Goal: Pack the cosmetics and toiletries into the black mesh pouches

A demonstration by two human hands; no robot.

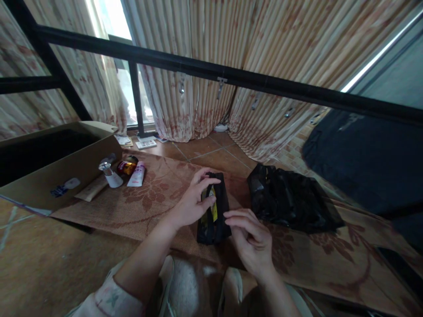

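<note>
A small black pouch (pixel 223 193) lies on the patterned cloth in front of me, its top unzipped in a long slit. Something yellow (pixel 214 210) shows inside it; its kind cannot be made out. Over the pouch's left side reaches my left hand (pixel 194 200), open, with thumb and forefinger apart across the slit. My right hand (pixel 253 240) is curled at the pouch's right edge, its fingertips closed on that edge. Right of it lies a crumpled black plastic bag (pixel 291 200).
At the left stands an open cardboard box (pixel 66 171). Beside it are a white tube (pixel 137 175), a dark jar with an amber label (pixel 127 165) and a clear-topped white bottle (pixel 112 176). A dark phone-like slab (pixel 398 266) lies right. A black metal rail (pixel 198 66) crosses beyond.
</note>
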